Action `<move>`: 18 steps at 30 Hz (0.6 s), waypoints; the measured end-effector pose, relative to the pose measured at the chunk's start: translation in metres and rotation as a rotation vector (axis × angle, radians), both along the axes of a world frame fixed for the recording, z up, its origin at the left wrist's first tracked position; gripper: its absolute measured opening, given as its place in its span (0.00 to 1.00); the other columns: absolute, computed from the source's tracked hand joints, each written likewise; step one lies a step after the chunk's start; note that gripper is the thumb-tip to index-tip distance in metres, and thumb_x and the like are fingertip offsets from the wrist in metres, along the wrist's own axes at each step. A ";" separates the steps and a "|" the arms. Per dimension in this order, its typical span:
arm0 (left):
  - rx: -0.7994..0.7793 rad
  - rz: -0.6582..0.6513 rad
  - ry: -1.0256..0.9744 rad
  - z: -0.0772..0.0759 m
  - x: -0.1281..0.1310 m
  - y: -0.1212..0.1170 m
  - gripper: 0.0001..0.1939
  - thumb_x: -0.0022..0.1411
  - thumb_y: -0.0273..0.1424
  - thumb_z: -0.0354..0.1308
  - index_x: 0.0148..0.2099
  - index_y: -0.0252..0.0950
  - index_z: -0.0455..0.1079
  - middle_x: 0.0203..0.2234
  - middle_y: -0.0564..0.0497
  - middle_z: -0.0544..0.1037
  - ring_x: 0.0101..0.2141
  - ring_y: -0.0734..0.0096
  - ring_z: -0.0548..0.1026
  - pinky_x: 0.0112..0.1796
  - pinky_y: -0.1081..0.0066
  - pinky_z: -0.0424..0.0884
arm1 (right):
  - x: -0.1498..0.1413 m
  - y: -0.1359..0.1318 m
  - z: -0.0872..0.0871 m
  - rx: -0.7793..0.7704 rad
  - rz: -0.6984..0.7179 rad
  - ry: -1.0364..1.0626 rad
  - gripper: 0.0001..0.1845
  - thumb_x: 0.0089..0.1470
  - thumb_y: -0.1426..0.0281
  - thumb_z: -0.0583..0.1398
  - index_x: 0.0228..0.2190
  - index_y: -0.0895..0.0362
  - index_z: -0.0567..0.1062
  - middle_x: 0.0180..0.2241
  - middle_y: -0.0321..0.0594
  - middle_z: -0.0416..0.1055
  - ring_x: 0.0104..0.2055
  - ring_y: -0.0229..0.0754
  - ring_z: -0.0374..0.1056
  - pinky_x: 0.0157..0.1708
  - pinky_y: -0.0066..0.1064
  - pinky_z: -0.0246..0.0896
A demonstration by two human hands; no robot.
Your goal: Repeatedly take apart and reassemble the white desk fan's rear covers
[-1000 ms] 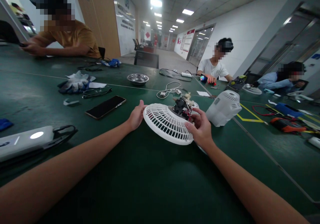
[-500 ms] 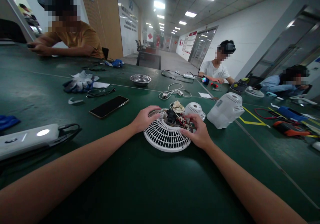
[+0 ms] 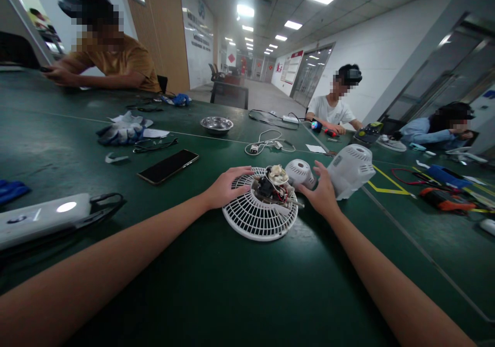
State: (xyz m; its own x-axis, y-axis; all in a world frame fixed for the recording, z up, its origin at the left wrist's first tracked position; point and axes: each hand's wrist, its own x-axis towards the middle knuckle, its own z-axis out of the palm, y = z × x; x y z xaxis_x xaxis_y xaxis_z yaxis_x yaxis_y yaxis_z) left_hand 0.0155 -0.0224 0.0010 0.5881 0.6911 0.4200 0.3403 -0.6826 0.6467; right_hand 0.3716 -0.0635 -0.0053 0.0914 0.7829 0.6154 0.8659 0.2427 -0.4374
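A round white fan grille (image 3: 259, 223) lies on the green table in front of me. On its middle sits a bared motor (image 3: 266, 189) with red and black wires and a cream-coloured part on top. My left hand (image 3: 228, 186) grips the grille's left edge, thumb over the bars and fingers along the far side. My right hand (image 3: 323, 192) is off the grille, thumb and fingers apart, around the near right side of a white vented dome cover (image 3: 299, 171). Whether it touches the cover I cannot tell. Just right of that hand stands a larger white plastic housing (image 3: 351, 174).
A phone (image 3: 169, 166), work gloves (image 3: 121, 130) and a white device (image 3: 46, 218) lie to the left. Farther back are a metal bowl (image 3: 217, 125) and a coiled white cable (image 3: 266, 143). An orange multimeter (image 3: 444, 201) lies at right. Several people sit around the table.
My right hand has let go of the grille's right side and moved right to the dome cover, opening up. The grille with the motor has turned slightly; my left hand stays on it.
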 end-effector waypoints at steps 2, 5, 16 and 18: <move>-0.007 0.001 -0.001 -0.001 0.000 0.000 0.27 0.69 0.47 0.56 0.65 0.42 0.68 0.67 0.44 0.68 0.66 0.50 0.64 0.65 0.46 0.59 | 0.003 0.005 -0.005 -0.087 0.020 0.019 0.52 0.46 0.57 0.70 0.67 0.56 0.56 0.60 0.56 0.67 0.61 0.61 0.65 0.60 0.56 0.60; -0.012 0.001 -0.010 -0.001 0.000 0.000 0.27 0.69 0.47 0.56 0.65 0.42 0.69 0.67 0.45 0.68 0.66 0.49 0.64 0.65 0.45 0.59 | 0.001 0.009 -0.007 -0.157 -0.015 0.052 0.53 0.44 0.56 0.70 0.66 0.57 0.57 0.58 0.56 0.69 0.58 0.62 0.68 0.58 0.55 0.62; -0.013 0.017 -0.002 0.000 0.001 -0.001 0.25 0.70 0.45 0.54 0.64 0.41 0.69 0.66 0.44 0.69 0.66 0.50 0.65 0.65 0.46 0.60 | 0.005 0.011 -0.009 -0.194 -0.139 0.485 0.42 0.47 0.48 0.67 0.58 0.54 0.69 0.34 0.41 0.76 0.32 0.50 0.73 0.35 0.42 0.72; -0.012 0.018 0.002 0.000 0.001 0.000 0.25 0.70 0.45 0.54 0.64 0.41 0.69 0.66 0.45 0.69 0.66 0.50 0.65 0.65 0.46 0.60 | 0.006 0.012 -0.011 -0.160 -0.076 0.656 0.35 0.51 0.47 0.64 0.55 0.53 0.70 0.34 0.39 0.76 0.32 0.48 0.72 0.29 0.38 0.71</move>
State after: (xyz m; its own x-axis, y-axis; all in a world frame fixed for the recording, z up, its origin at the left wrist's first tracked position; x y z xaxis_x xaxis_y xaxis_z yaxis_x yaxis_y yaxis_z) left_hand 0.0166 -0.0227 0.0009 0.5763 0.7067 0.4105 0.3537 -0.6685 0.6542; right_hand 0.3780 -0.0516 -0.0167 0.4646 0.8364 0.2908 0.4214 0.0800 -0.9033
